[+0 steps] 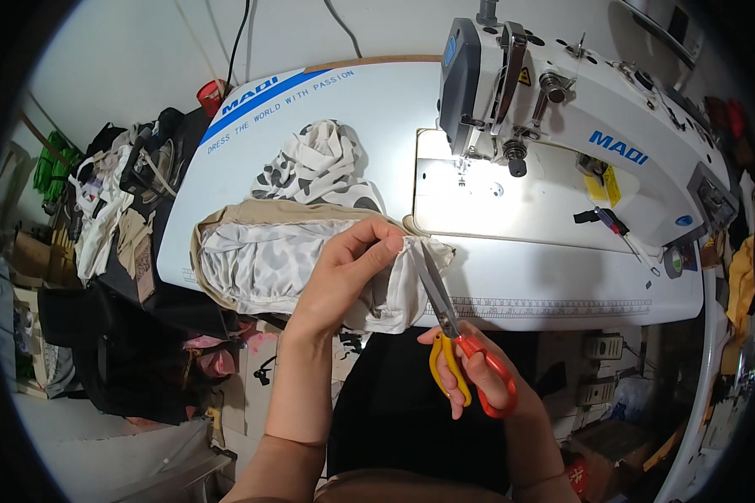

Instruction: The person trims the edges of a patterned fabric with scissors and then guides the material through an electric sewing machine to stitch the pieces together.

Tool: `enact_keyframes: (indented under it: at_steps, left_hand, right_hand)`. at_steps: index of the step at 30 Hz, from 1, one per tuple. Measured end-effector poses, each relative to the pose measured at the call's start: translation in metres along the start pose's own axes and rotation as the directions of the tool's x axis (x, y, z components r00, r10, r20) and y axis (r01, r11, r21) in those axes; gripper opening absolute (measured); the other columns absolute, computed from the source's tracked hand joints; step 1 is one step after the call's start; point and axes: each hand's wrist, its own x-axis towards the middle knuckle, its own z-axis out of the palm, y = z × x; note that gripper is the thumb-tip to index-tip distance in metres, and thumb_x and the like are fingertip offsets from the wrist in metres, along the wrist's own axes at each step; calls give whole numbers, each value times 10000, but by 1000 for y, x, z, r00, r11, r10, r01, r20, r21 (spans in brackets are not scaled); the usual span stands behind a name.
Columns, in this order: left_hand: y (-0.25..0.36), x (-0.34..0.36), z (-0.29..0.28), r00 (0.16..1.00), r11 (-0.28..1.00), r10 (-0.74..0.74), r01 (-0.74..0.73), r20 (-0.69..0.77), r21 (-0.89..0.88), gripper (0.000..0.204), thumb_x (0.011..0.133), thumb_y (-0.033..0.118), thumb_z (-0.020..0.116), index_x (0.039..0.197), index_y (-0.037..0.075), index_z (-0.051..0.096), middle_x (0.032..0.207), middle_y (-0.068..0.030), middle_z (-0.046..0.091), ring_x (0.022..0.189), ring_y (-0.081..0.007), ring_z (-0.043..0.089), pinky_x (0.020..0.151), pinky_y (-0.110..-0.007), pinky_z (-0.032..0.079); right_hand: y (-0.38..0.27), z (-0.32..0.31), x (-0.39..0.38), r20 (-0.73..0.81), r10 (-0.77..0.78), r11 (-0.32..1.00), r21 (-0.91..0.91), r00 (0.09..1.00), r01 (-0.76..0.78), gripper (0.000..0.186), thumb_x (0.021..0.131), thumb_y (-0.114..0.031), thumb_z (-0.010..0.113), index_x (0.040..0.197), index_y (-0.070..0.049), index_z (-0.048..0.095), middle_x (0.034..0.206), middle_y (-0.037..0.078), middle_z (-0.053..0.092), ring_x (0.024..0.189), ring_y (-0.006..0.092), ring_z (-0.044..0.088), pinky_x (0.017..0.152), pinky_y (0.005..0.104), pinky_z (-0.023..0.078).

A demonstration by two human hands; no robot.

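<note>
Left hand pinching cloth, right hand curled round scissors, tips aimed far-left, like, just right of pinch.

Scissors (red and yellow handles) at pale, rumpled cloth.

Blue lettering on table, sewing machine

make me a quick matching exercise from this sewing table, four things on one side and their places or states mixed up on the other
Column one
1. scissors
2. left hand
3. sewing machine
4. red container

Column two
A. standing on the right part of the table
B. pinching the pale cloth
C. by the table's far left edge
D. held in the right hand

Right pairs: 1-D, 2-B, 3-A, 4-C
</note>
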Motion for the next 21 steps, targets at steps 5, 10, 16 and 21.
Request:
enact_keyframes:
  at_steps: [5,10,16,21]
  left_hand:
    - [0,0,-1,1000,1000,12,-12,3,17,156,1024,213,662,1006,59,646,960,72,607,912,-20,506,845,-192,400]
    - [2,0,2,1000,1000,21,-21,-9,0,154,1026,209,656,1012,56,647,960,71,604,911,-24,506,839,-193,402]
    - [-2,1,-4,1000,1000,18,-18,20,-13,158,1010,175,667,1075,31,671,1010,44,643,936,-37,551,857,-201,422]
    - [-4,1,-7,999,999,22,-21,27,-37,161,1012,174,664,1085,31,671,1020,37,650,944,-42,561,870,-204,428]
  right_hand:
    - [3,1,1,18,7,1000,23,1000,-8,764,1039,-604,430,1416,60,422,822,51,522,555,90,530,501,238,523]
    - [8,-1,2,23,-15,999,37,1000,14,775,1043,-610,407,1414,69,423,832,51,529,555,92,532,489,236,507]
    - [10,-4,5,47,-33,993,114,998,28,800,1036,-634,397,1415,71,423,802,45,530,556,89,532,476,234,500]
    - [11,-3,6,66,-30,987,160,997,20,806,1033,-637,398,1415,73,423,797,43,527,557,90,532,469,230,498]
